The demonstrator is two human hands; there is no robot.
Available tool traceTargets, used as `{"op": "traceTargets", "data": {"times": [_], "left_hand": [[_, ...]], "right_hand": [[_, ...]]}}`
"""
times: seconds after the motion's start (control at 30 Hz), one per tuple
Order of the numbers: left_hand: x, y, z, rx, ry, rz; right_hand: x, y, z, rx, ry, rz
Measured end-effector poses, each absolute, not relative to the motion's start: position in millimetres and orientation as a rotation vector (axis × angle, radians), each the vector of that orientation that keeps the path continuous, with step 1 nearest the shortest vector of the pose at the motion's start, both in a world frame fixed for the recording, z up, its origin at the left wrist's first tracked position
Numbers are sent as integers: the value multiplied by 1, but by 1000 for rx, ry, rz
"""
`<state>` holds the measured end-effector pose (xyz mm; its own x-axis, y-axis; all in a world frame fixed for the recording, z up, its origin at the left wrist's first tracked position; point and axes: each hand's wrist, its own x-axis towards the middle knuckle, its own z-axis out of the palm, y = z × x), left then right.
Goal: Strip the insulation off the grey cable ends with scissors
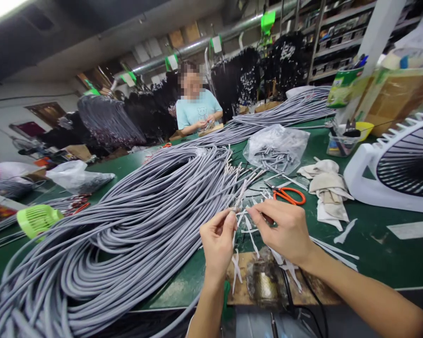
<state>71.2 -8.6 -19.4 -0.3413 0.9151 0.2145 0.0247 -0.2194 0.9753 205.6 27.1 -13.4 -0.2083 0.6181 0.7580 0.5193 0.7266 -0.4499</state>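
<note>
My left hand (219, 234) is closed in a pinch, thumb against forefinger, on what looks like the end of a grey cable. Close to its right, my right hand (284, 230) is closed too, its thumb and fingertips pinching something small and pale at that end; its exact form is hidden. Beneath the fingers, several white strips (253, 239) hang and lie crossed. A big coil of grey cables (134, 220) fills the table to the left, with pale stripped ends (234, 171) fanned out just beyond my hands. Orange-handled cutters (289, 195) lie behind my right hand.
A wooden board (245, 291) at the near edge carries a dark, metal-topped block (268, 284) with cords. Farther back are a plastic bag of small grey parts (277, 150), crumpled cloths (327, 188) and a white fan (402, 164). Across the green table sits a person (199, 110).
</note>
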Motion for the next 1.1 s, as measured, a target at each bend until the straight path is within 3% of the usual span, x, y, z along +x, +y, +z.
{"op": "traceTargets", "data": {"times": [0.2,0.43,0.7,0.93,1.1], "left_hand": [[74,-11,-19,1231,1341,1654],[78,-13,-18,1434,1436,1651],[78,-14,-15,1400,1442,1672],[76,-13,-17,1521,1490,1670],[76,-15,-19,1610,1572,1622]], "right_hand": [[203,27,-13,-888,-1891,153],[201,26,-10,-901,-1854,452],[199,23,-23,-629,-1855,105],[195,24,-18,-869,-1811,349],[191,17,-22,-727,-1842,175]]}}
